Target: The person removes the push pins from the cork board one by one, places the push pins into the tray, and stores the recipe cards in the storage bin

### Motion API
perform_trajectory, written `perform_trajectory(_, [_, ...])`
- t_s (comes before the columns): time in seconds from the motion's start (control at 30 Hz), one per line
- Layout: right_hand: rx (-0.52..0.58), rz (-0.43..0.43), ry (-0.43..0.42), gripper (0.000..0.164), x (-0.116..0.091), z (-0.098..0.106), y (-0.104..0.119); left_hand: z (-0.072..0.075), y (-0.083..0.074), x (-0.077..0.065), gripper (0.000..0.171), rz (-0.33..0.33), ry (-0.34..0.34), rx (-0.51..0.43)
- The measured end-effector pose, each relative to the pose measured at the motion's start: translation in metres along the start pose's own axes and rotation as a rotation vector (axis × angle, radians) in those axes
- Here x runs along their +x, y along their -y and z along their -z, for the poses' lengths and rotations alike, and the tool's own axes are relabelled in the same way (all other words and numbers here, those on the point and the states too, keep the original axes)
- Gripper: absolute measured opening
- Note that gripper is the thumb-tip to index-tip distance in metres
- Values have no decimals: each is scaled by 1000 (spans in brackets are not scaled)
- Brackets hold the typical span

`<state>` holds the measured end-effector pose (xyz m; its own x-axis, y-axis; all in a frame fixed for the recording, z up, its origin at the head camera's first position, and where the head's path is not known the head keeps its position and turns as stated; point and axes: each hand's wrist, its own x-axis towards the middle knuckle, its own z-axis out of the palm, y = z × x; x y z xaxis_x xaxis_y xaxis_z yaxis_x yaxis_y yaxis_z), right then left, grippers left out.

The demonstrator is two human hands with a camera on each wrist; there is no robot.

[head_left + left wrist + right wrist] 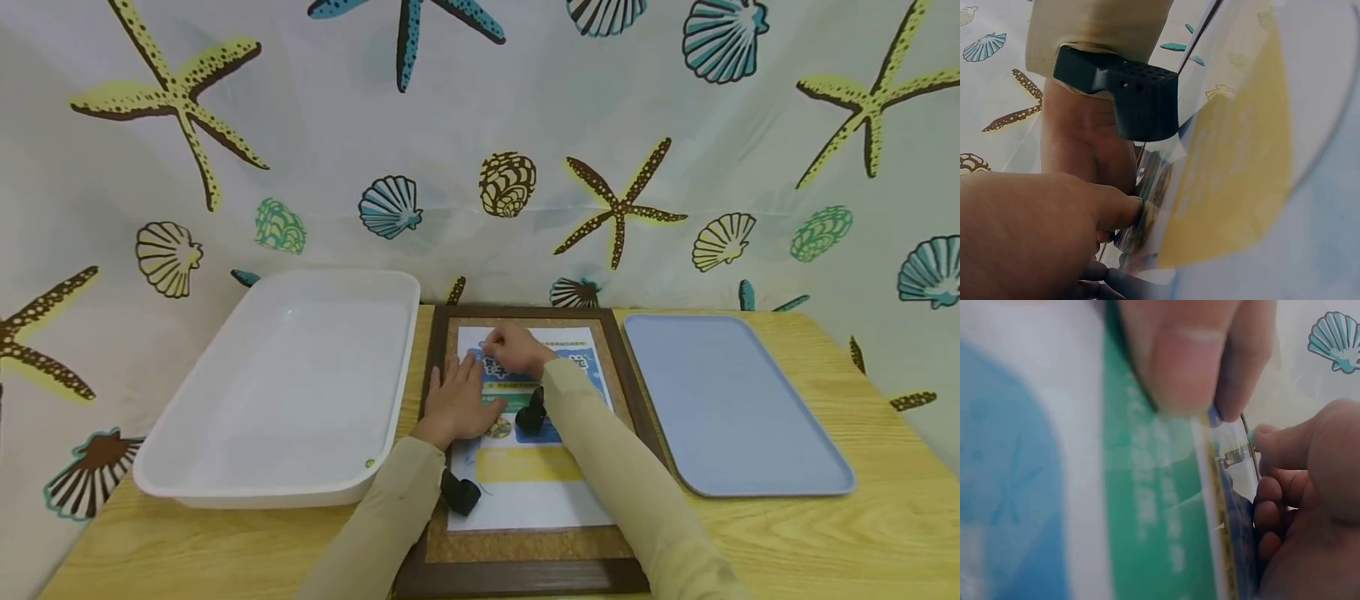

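A printed poster (pixel 525 504) in blue, green and yellow lies on a cork board (pixel 525 546) with a dark brown frame. My left hand (pixel 459 402) rests on the poster's left side, its fingers spread and straight. Near the poster's upper left corner, my right hand (pixel 517 348) has its fingers curled, thumb against forefinger. In the right wrist view, the right hand (pixel 1316 494) pinches a tiny thing at the paper, perhaps a pushpin (pixel 1255 449), mostly hidden by the fingertips. The left wrist view shows my left hand (pixel 1035 225) close up beside the glossy poster (pixel 1241 169).
To the left of the board stands a large white tray (pixel 273 492) with raised walls. A flat pale blue tray (pixel 738 400) lies at the right on the wood-grain table (pixel 885 533). A cloth (pixel 465 117) printed with shells and starfish hangs behind.
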<state>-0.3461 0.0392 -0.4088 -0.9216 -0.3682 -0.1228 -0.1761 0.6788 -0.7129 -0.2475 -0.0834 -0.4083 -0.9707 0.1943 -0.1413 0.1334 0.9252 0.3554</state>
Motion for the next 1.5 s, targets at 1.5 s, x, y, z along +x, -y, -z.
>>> perform_trajectory(1.5, [-272, 136, 141, 19, -59, 38, -16, -3, -4, 2, 75, 1, -31, -1])
